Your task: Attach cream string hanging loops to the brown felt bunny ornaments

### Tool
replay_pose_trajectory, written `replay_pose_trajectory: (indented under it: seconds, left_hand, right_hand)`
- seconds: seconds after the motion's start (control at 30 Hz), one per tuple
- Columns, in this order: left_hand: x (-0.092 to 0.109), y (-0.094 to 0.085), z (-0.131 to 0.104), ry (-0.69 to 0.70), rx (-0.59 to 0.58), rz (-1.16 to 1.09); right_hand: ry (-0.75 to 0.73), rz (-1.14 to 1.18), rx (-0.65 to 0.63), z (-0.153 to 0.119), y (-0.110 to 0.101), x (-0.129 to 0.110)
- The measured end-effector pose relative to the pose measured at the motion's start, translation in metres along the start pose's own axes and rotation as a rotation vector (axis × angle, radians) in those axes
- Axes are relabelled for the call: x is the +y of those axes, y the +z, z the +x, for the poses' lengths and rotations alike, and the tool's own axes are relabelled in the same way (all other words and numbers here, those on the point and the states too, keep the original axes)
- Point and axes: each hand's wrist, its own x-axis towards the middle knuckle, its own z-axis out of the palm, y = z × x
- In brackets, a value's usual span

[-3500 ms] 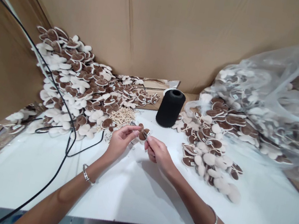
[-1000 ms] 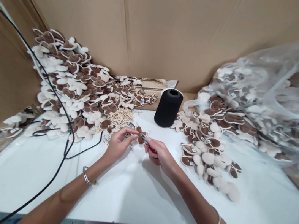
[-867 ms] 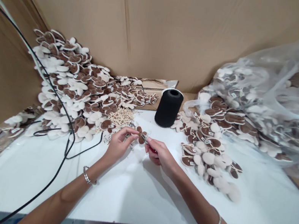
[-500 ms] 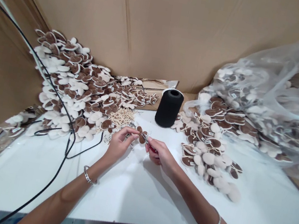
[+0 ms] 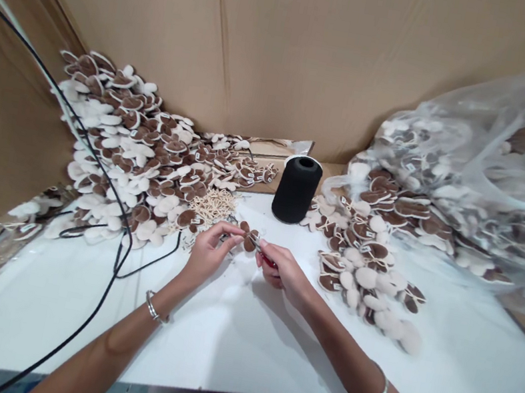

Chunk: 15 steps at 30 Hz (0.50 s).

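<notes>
1. Left hand (image 5: 213,247): fingers pinch a brown piece (image 5: 248,244), which lies between both hands over the worktop (image 5: 237,341).
2. Right hand (image 5: 283,269): fingers grip a red-handled tool (image 5: 268,261), its metal tip at the piece.

The white tabletop (image 5: 236,344) leaves passage nearer than the fingers (image 5: 273,252); a black spool (image 5: 296,192) stands in the way beyond.

Brown lobed plush piece (image 5: 250,244); red-handled silver metal tool (image 5: 268,261); black cylindrical spool (image 5: 296,192); plain white counter (image 5: 228,333); plain tan cardboard wall (image 5: 299,47).
</notes>
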Motion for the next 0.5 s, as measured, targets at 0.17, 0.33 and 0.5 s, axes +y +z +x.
replay_pose_trajectory:
  seconds: [0.17, 0.33, 0.5]
  left_hand:
    - [-0.0001, -0.0022, -0.0003, -0.004, -0.028, 0.017]
    - [0.0006, -0.0036, -0.0003, -0.031, -0.059, 0.002]
    - [0.0024, -0.0036, 0.0008, -0.081, -0.058, -0.021]
  right_hand:
    - [0.014, -0.053, 0.001, -0.0002, -0.0013, -0.0022]
    - [0.019, -0.068, -0.015, -0.0008, -0.0036, -0.0014]
    - [0.013, -0.046, -0.05, -0.0016, -0.0042, 0.0009]
